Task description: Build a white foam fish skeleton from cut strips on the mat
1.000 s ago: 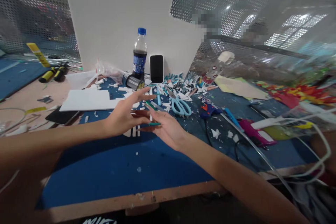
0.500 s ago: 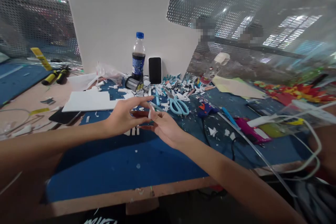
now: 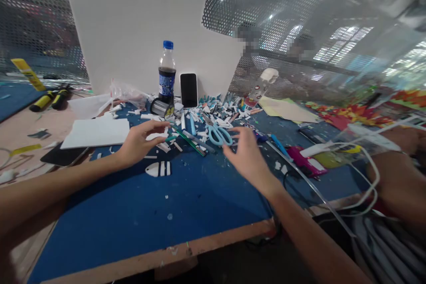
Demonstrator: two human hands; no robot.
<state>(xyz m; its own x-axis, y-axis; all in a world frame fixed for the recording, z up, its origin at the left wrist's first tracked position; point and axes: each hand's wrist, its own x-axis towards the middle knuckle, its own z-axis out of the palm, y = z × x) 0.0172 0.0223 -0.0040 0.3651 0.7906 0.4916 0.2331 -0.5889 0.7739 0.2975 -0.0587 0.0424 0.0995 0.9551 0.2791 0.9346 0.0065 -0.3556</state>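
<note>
Left hand point(image 3: 137, 143) half-curled, right hand point(image 3: 246, 155) spread over blue mat point(image 3: 133, 213).
Left near 3 white pieces point(image 3: 153, 169), I can't tell if it's pinching anything; right just beside light-blue scissors point(image 3: 216, 129).

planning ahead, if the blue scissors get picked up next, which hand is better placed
Probably the right hand: it is open and close to the blue scissors. The left hand is clearly farther from them.

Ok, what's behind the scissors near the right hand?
Behind the scissors lies a heap of white and blue scraps; farther back and to the left, a phone stands before a white board. What's beneath the heap's top layer is hidden.
</note>
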